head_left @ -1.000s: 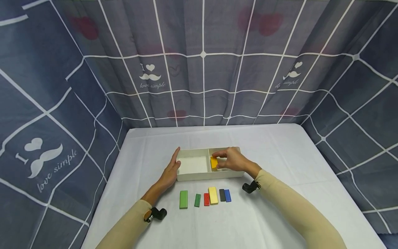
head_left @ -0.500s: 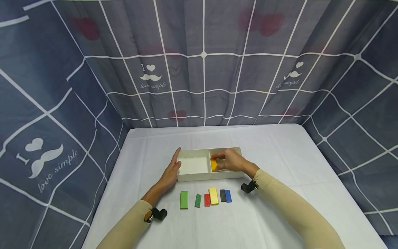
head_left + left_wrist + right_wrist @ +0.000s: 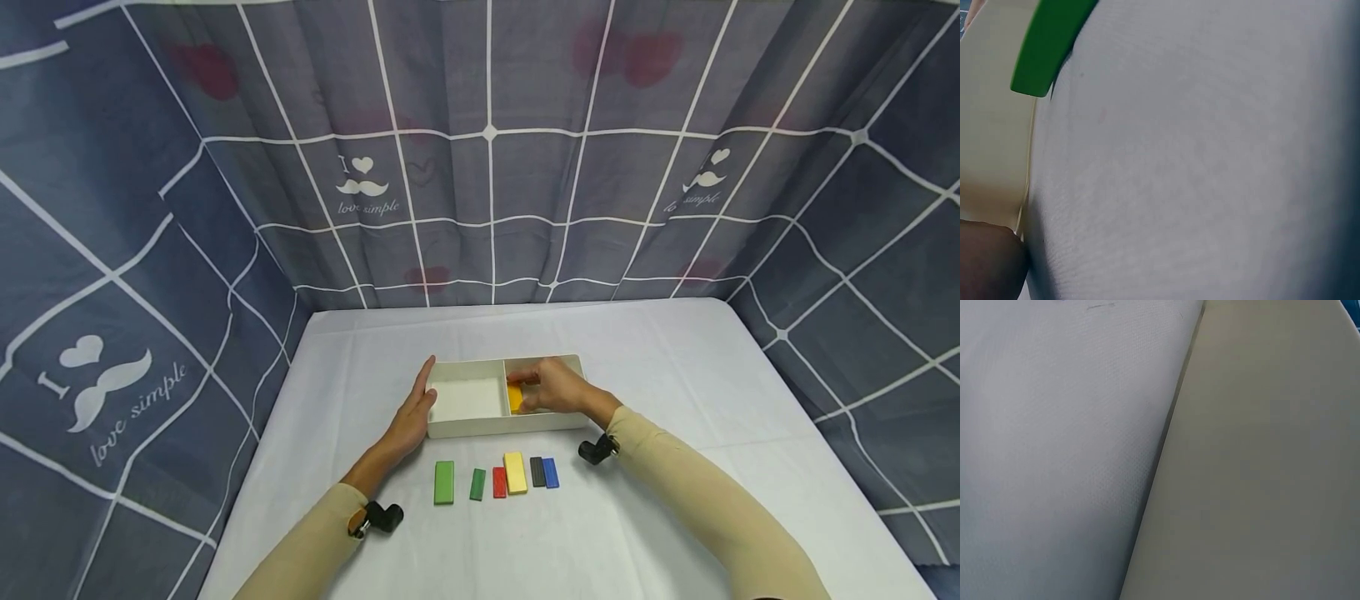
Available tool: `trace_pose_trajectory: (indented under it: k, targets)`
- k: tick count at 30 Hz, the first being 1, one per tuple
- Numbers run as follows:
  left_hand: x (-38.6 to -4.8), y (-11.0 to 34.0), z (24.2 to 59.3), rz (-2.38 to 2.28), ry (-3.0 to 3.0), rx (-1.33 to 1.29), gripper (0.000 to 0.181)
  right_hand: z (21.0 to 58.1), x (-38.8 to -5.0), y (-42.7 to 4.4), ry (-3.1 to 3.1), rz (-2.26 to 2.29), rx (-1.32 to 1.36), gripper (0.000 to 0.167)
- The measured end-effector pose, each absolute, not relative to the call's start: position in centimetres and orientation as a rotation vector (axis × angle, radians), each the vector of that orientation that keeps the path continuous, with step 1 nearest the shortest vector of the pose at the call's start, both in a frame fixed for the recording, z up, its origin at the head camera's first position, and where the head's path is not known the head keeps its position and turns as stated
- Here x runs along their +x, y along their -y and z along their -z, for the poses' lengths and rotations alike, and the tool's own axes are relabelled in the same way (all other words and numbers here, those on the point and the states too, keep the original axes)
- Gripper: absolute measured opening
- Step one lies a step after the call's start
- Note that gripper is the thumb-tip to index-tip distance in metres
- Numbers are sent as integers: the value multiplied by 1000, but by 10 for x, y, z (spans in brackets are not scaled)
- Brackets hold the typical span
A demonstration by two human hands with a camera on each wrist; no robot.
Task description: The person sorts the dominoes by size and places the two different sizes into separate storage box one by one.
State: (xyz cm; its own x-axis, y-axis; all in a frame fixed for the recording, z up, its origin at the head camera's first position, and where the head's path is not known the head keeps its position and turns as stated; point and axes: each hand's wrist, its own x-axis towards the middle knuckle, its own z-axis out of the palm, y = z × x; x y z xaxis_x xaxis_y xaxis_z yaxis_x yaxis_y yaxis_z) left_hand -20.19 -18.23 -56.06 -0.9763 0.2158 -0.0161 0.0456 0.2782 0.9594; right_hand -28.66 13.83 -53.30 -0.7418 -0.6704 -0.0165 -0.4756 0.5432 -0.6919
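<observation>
A cream box [image 3: 487,426] with a divider lies on the white cloth; its front wall fills the right of the right wrist view [image 3: 1260,462]. My right hand [image 3: 557,387] reaches into the right compartment, thumb and fingers pinching a yellow-orange block [image 3: 514,398] beside the divider. My left hand [image 3: 408,421] rests along the box's left end, fingers straight. In the left wrist view, part of the left hand [image 3: 988,262] touches the box wall [image 3: 991,137]. The right hand is out of sight in the right wrist view.
In front of the box, from left to right, lie a light green block [image 3: 444,482], a dark green one [image 3: 477,484], a red one [image 3: 499,482], a pale yellow one [image 3: 515,472], a black one [image 3: 537,472] and a blue one [image 3: 551,472]. A grey checked curtain [image 3: 450,183] surrounds the table.
My right hand and the yellow-orange block have moved slightly lower into the right compartment. The left hand stays against the box's left end.
</observation>
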Motion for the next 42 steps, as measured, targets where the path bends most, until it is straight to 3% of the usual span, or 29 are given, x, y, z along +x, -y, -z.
trace_pose_trajectory:
  k: [42]
  targets:
    - [-201, 182, 559, -1797, -2375, 221, 63, 503, -268, -165, -2553, 1114, -938, 57]
